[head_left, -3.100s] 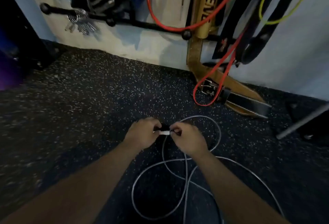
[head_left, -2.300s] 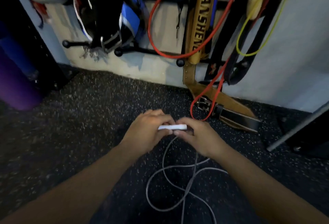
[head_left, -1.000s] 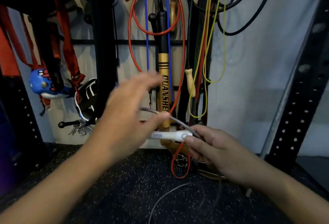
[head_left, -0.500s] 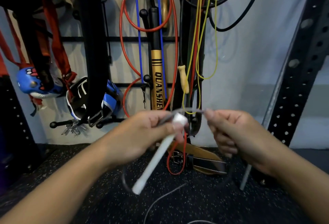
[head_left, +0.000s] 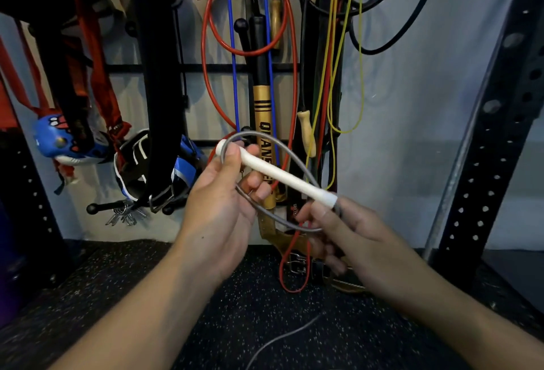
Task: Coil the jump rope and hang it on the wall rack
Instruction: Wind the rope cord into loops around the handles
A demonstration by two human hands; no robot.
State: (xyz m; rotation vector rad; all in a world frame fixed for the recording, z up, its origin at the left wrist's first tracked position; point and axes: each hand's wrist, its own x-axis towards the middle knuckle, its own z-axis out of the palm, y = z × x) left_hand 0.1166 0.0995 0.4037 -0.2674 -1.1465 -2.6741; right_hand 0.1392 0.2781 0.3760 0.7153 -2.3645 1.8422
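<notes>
Pinching white handle (head_left: 276, 175) in left hand (head_left: 223, 207), right hand (head_left: 350, 231) grip closed on grey cord (head_left: 282, 219) loop

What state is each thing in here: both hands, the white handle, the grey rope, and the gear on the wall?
Left hand: closed on the white handle near its upper end.
Right hand: fingers pinching the handle's lower end and the rope.
White handle: held in the air, tilted.
Grey rope: one loop formed around the handle, the rest trailing on the floor.
Red rope: hanging on the wall rack.
Yellow rope: hanging.
</notes>
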